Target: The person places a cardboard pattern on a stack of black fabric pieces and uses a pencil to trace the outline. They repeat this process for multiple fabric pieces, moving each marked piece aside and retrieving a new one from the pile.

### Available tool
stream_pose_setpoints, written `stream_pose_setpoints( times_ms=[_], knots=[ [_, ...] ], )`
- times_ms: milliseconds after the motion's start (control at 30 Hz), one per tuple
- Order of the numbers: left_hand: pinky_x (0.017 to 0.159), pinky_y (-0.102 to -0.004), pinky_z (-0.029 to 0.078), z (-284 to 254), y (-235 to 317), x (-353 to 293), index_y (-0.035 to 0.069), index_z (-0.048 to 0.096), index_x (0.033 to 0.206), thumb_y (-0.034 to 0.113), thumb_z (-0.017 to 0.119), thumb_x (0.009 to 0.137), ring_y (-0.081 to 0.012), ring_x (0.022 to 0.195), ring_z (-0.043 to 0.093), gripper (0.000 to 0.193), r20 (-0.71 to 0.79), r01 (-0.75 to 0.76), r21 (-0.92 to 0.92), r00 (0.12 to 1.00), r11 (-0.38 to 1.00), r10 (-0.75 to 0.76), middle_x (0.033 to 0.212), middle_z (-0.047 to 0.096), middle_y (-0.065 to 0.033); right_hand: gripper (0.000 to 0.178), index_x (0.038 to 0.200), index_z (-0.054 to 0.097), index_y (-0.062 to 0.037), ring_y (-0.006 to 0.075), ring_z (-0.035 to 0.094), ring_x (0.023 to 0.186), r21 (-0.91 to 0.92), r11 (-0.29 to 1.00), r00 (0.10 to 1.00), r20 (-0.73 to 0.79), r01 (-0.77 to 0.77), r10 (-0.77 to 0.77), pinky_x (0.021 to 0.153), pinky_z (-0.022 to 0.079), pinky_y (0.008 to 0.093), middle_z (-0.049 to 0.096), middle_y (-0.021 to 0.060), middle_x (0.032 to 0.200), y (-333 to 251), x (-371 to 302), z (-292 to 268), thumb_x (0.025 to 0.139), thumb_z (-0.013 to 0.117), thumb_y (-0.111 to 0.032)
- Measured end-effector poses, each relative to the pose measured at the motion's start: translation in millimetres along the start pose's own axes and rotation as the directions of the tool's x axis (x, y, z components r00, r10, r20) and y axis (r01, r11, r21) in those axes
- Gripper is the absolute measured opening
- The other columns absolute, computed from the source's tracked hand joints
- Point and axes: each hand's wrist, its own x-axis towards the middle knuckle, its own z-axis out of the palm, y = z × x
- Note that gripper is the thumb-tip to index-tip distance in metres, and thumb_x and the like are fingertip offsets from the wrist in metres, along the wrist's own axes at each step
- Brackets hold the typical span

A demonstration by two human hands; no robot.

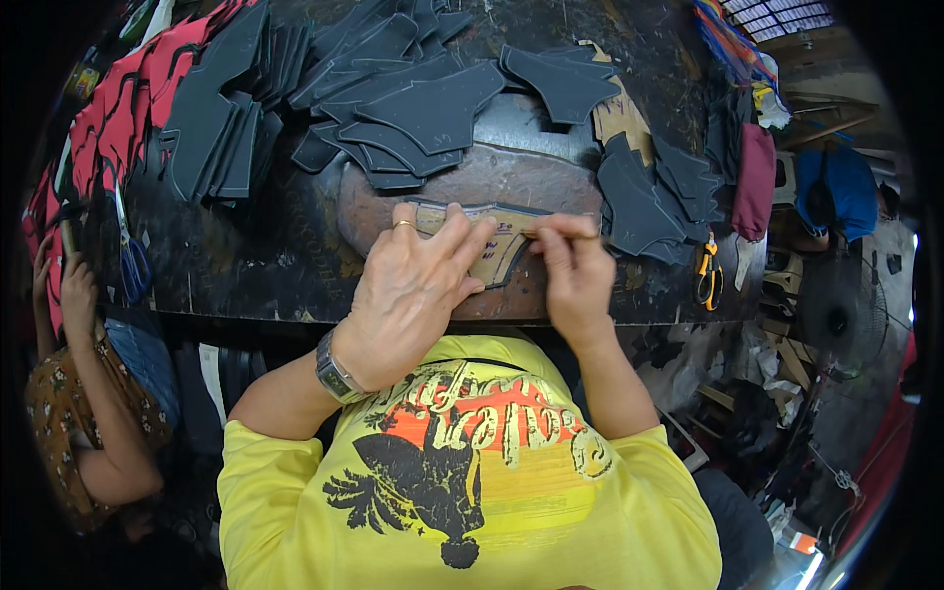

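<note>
My left hand [415, 285] lies with its fingers spread on a tan card template [487, 267], pressing it down. Handwritten marks show on the card. Under it, a dark grey cut piece [515, 265] peeks out along the edges. My right hand [573, 265] is closed in a pinch at the template's right end. Whatever sits between those fingertips is too small and hidden to name. Both hands work over a worn brown board [531, 175] near the table's front edge.
Dark grey cut pieces are heaped beyond the board [413, 103] and to its right [639, 202]. Orange-handled scissors [707, 275] and blue-handled scissors [134, 258] lie on the dark table [256, 290]. Pink pieces [123, 118] are at left, beside another person's hand [78, 293].
</note>
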Motion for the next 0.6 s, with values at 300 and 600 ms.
stream_pose_setpoints(
  times_ms=[300, 600],
  knots=[
    [0.089, -0.0370, 0.054, 0.2, 0.9, -0.4, 0.013, 0.056, 0.146, 0.031, 0.077, 0.090, -0.0339, 0.113, 0.053, 0.063, -0.007, 0.004, 0.005, 1.000, 1.000, -0.004, 0.132, 0.059, -0.0074, 0.007, 0.109, 0.066, 0.0026, 0.0165, 0.068, 0.086, 0.126, 0.987, 0.991, 0.077, 0.096, -0.106, 0.080, 0.055, 0.0284, 0.072, 0.0117, 0.101, -1.8, -2.6, -0.8, 0.104, 0.062, 0.000],
    [0.089, -0.0371, 0.054, 1.7, 0.5, -1.4, 0.014, 0.057, 0.146, 0.028, 0.077, 0.090, -0.0338, 0.113, 0.053, 0.061, -0.010, 0.008, -0.019, 1.000, 1.000, -0.008, 0.132, 0.059, -0.0070, 0.008, 0.104, 0.067, 0.0004, 0.0277, 0.068, 0.085, 0.079, 0.981, 0.944, 0.267, 0.178, -0.193, 0.078, 0.054, 0.0359, 0.071, 0.0130, 0.096, -15.4, -5.6, -2.7, 0.097, 0.068, 0.004]
  ],
)
